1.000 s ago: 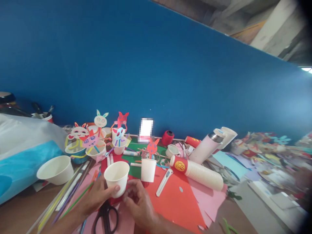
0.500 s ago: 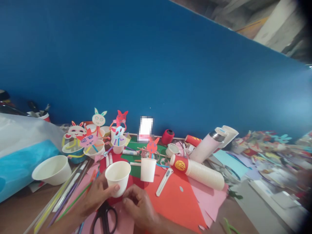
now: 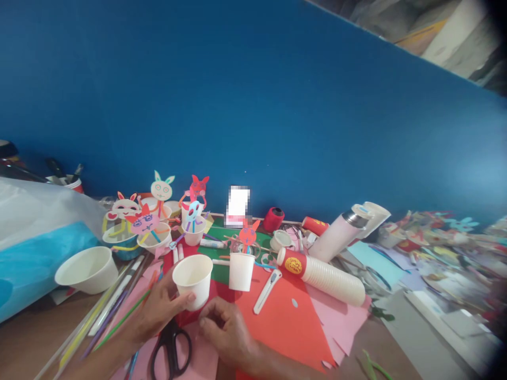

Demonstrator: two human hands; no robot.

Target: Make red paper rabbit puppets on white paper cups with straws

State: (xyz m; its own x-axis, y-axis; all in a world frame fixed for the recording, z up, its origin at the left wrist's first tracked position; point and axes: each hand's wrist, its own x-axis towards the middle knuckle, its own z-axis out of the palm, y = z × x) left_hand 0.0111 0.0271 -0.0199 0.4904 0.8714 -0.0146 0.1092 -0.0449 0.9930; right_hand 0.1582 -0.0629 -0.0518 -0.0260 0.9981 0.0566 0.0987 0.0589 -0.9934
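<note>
A white paper cup (image 3: 194,279) is held upright by my left hand (image 3: 162,306), thumb on its front and fingers behind it. Just right of the cup's base, my right hand (image 3: 225,327) is closed with its fingers curled; whatever they may hold is hidden. Black-handled scissors (image 3: 171,348) lie below, between my hands, on pink paper. Beyond my right hand stands another white cup (image 3: 241,272) with an orange paper animal head (image 3: 247,237) above it. A white utility knife (image 3: 268,291) rests on the red paper (image 3: 285,332).
Several cups with paper animal figures (image 3: 161,189) stand at the back left, near a larger white bowl (image 3: 87,270). Pipe cleaners (image 3: 122,322) lie at left. A stack of paper cups (image 3: 332,279) and a pale flask (image 3: 336,237) lie at right. A blue partition (image 3: 245,95) rises behind.
The view has shifted slightly. My left hand still holds the cup, raised very slightly, and my right hand stays curled in nearly the same place.
</note>
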